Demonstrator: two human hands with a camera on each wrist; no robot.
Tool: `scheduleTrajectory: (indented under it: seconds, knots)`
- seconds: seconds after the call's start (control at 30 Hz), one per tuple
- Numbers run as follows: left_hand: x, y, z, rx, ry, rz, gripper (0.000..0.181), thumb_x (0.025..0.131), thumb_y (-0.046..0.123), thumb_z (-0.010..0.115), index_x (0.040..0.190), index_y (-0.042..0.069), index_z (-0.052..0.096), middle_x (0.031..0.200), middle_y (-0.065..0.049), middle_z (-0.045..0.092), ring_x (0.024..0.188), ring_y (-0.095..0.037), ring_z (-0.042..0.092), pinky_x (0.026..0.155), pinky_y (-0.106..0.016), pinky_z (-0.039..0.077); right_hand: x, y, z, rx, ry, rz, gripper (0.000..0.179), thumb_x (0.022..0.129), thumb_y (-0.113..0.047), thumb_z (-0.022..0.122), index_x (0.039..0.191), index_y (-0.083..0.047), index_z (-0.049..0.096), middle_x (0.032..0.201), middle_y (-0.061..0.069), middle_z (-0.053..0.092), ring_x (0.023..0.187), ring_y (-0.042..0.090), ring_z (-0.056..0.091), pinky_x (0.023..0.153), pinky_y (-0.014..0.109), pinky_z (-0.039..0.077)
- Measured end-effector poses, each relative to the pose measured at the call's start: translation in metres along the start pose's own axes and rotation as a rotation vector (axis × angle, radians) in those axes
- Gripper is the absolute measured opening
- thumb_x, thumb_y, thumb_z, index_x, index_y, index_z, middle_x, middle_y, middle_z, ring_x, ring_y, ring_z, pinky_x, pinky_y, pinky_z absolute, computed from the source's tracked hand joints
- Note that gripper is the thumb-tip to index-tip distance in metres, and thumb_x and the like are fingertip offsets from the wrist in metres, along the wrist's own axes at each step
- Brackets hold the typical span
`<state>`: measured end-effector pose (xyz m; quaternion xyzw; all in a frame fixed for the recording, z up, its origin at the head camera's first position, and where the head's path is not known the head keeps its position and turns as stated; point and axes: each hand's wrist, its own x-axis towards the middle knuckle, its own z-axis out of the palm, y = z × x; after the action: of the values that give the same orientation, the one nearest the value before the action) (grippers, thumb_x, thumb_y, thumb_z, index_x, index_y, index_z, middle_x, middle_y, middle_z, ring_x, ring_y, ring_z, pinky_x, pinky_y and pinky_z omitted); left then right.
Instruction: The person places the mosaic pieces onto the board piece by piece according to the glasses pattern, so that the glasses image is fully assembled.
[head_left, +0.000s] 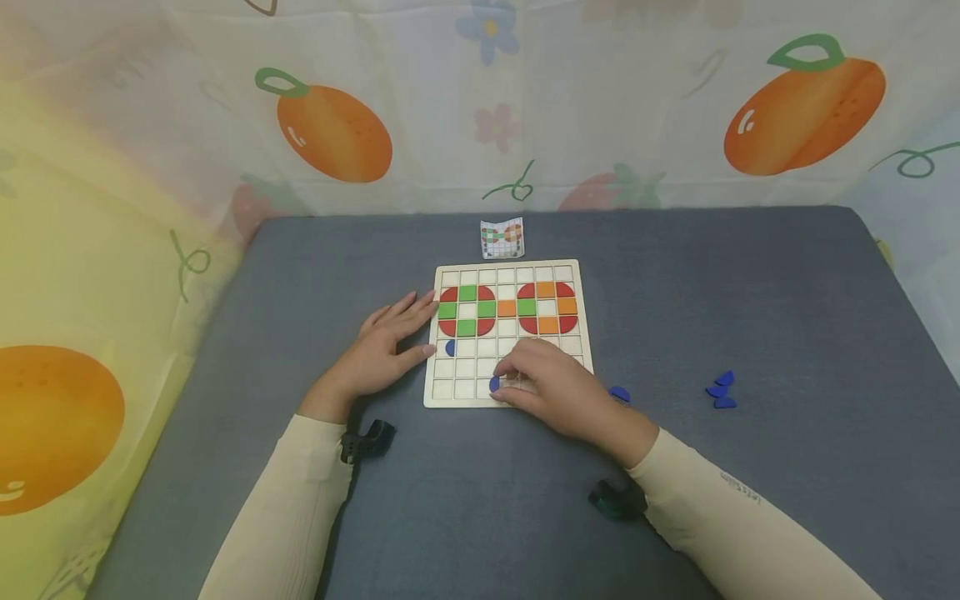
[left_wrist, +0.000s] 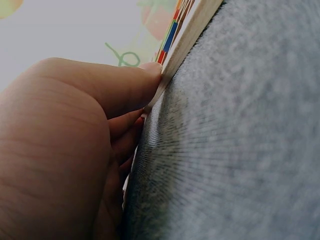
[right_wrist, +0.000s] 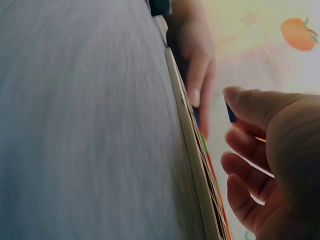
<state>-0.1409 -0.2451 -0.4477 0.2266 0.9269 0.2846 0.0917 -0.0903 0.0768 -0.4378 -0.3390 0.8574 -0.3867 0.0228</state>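
Observation:
A square wooden grid board [head_left: 465, 367] lies on the table, with red, green and orange pieces set in its upper rows. One blue half-round piece [head_left: 450, 348] sits in a cell near its left side. My left hand [head_left: 386, 346] rests at the board's left edge, fingers stretched out and thumb touching the rim. Over the lower part of the board, my right hand [head_left: 555, 387] pinches another blue half-round piece [head_left: 494, 384] between thumb and fingertips. In the right wrist view that piece [right_wrist: 230, 113] shows edge-on, held above the board.
A small printed pattern card [head_left: 502, 239] stands behind the board. One blue piece [head_left: 619, 393] lies by the board's lower right corner, partly behind my right hand. Several more blue pieces [head_left: 722, 391] lie farther right on the grey table [head_left: 787, 292]. A fruit-print curtain hangs behind.

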Motion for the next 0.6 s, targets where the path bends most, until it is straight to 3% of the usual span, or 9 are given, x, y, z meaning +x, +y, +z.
scheduleTrajectory:
  seconds: [0.23, 0.43, 0.6]
  knots:
    - [0.001, 0.000, 0.001, -0.001, 0.010, 0.006, 0.075, 0.107, 0.031, 0.071, 0.171, 0.015, 0.037, 0.177, 0.003, 0.027, 0.165, -0.025, 0.014, 0.128, -0.057, 0.004, 0.015, -0.010, 0.018, -0.016, -0.031, -0.032, 0.017, 0.101, -0.023, 0.083, 0.112, -0.011, 0.076, 0.100, -0.003, 0.065, 0.092, 0.014, 0.058, 0.086, 0.035, 0.052]
    - [0.001, 0.001, 0.000, -0.005, 0.009, 0.012, 0.075, 0.108, 0.030, 0.071, 0.172, 0.015, 0.036, 0.178, 0.003, 0.027, 0.165, -0.025, 0.013, 0.128, -0.057, 0.003, 0.027, -0.013, 0.027, -0.006, -0.004, -0.069, 0.018, 0.101, -0.021, 0.082, 0.113, -0.010, 0.075, 0.100, 0.000, 0.065, 0.091, 0.016, 0.058, 0.086, 0.035, 0.052]
    - [0.001, -0.001, 0.001, -0.003, 0.013, 0.016, 0.075, 0.108, 0.031, 0.071, 0.172, 0.015, 0.036, 0.178, 0.003, 0.026, 0.165, -0.026, 0.014, 0.128, -0.057, 0.003, 0.039, -0.016, 0.036, -0.031, 0.002, -0.043, 0.020, 0.102, -0.022, 0.082, 0.116, -0.009, 0.075, 0.103, 0.000, 0.066, 0.093, 0.016, 0.061, 0.086, 0.034, 0.054]
